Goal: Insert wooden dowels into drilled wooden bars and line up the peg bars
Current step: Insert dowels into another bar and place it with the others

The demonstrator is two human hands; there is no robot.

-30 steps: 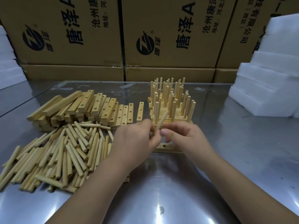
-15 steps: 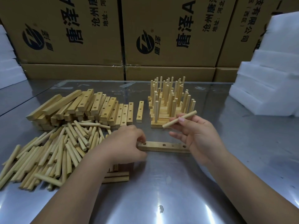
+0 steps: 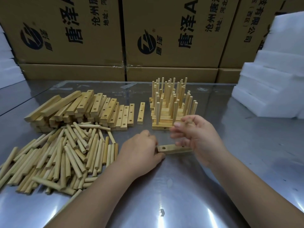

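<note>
Now the left hand [image 3: 141, 152] grips one end of a bar [image 3: 174, 149] on the surface [image 3: 181, 195].
Right hand [image 3: 199, 139], blurred, at its 1 o'clock; grip I cannot tell.

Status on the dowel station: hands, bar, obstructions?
Left hand grips drilled bar by left end. Right hand over bar, blurred, grip unclear. Bar's visible hole empty, nothing blocking.

Steel table [image 3: 246, 145], cardboard boxes [image 3: 172, 30] behind
</note>
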